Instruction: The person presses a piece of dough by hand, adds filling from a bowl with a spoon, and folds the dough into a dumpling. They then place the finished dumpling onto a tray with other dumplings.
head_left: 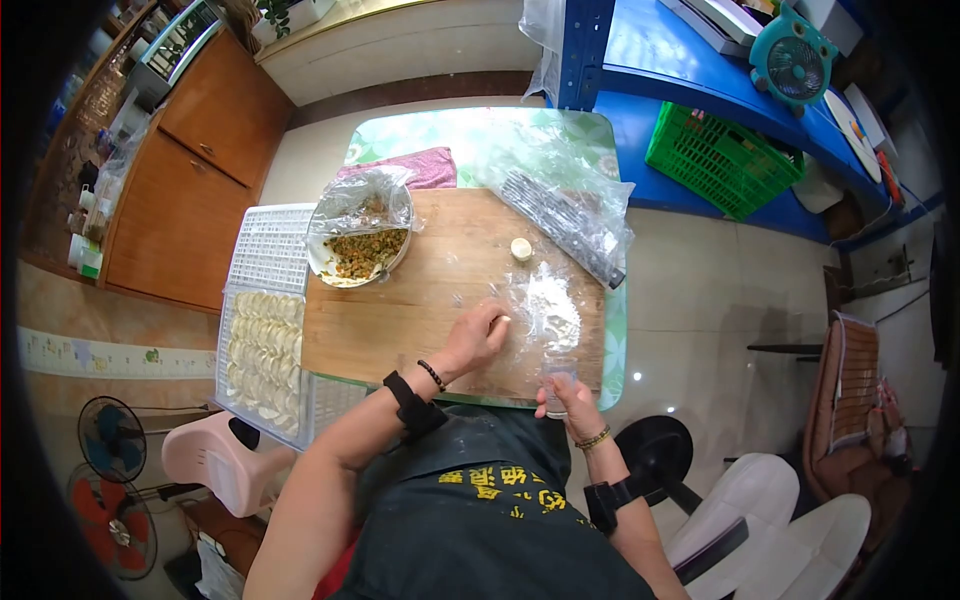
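Observation:
My left hand (474, 342) is closed just above the wooden board (440, 300), fingers pinched together. A small pale bit shows at its fingertips, too small to name surely. Low at the board's right front edge, my right hand (572, 398) is wrapped round a clear drinking glass (559, 378). Between and beyond the hands lies a patch of white flour (552, 308). A short round lump of dough (521, 249) sits behind the flour. On the board's far left corner stands a bowl (325, 268) of chopped filling (366, 254), partly covered by clear plastic.
Left of the board, a tray (222, 345) holds rows of dumplings (265, 350), with a white slatted tray (268, 240) behind. A plastic bag (560, 215) with dark contents lies across the back right. A pink cloth (428, 168) is behind the bowl. Blue shelving (640, 60) stands at right.

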`<control>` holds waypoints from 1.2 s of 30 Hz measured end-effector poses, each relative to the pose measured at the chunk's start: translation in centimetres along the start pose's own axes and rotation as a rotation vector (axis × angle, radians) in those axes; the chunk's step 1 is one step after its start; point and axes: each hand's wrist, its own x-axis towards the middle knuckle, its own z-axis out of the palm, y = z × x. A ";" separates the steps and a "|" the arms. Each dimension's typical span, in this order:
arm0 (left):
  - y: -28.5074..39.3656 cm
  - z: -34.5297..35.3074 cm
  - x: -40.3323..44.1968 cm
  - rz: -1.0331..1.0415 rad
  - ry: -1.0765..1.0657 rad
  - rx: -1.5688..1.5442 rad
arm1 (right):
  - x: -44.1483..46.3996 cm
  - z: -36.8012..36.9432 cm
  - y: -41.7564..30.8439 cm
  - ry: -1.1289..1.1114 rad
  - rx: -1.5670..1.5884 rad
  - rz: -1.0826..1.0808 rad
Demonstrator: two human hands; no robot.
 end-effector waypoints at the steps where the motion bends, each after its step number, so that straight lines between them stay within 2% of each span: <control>1: -0.3 -0.1 0.1 0.006 0.017 -0.039 | 0.0 0.0 0.0 -0.003 -0.011 0.003; 2: -0.8 0.0 0.3 0.006 0.017 -0.038 | 0.0 0.0 0.1 -0.004 -0.011 0.003; 4: -1.3 -0.1 0.8 -0.122 0.032 -0.157 | 0.0 -0.1 0.1 -0.004 -0.002 -0.003; 8: -1.6 -1.2 0.9 -0.191 0.035 -0.151 | 0.0 -0.2 0.2 -0.005 -0.006 -0.009; 10: -1.6 -1.9 0.5 0.147 0.094 0.138 | 0.0 -0.2 0.3 -0.006 -0.018 -0.013; 11: -1.5 -2.1 0.3 0.145 0.091 0.140 | 0.0 -0.3 0.4 -0.007 -0.015 -0.012; 13: -1.4 -2.3 0.0 0.051 -0.047 0.121 | 0.1 -0.5 0.5 -0.012 -0.025 -0.006; 16: -2.3 -1.9 0.0 0.150 -0.009 0.192 | 0.0 -0.2 0.1 -0.015 -0.029 0.001; 20: -1.7 -2.5 -0.2 0.081 -0.076 0.177 | 0.0 -0.1 0.0 -0.020 -0.028 -0.003; 23: -0.7 -2.7 -0.3 0.108 0.007 0.222 | -0.1 -0.1 0.0 -0.025 -0.023 -0.003; 25: -1.2 -2.8 -0.1 0.082 -0.145 0.249 | -0.1 -0.1 -0.1 -0.025 -0.029 -0.002; 29: -1.3 -2.5 -0.2 0.106 -0.111 0.269 | -0.1 0.0 -0.1 -0.022 -0.053 -0.020; 31: -0.7 -2.4 -0.5 0.083 0.011 0.147 | -0.1 0.0 -0.1 -0.023 -0.059 -0.022; 34: -0.9 -2.2 -0.5 -0.007 -0.063 0.223 | -0.1 -0.2 0.1 -0.032 -0.047 -0.010; 36: -1.4 -2.2 -0.6 0.033 -0.088 0.231 | -0.1 -0.2 0.1 -0.034 -0.047 -0.016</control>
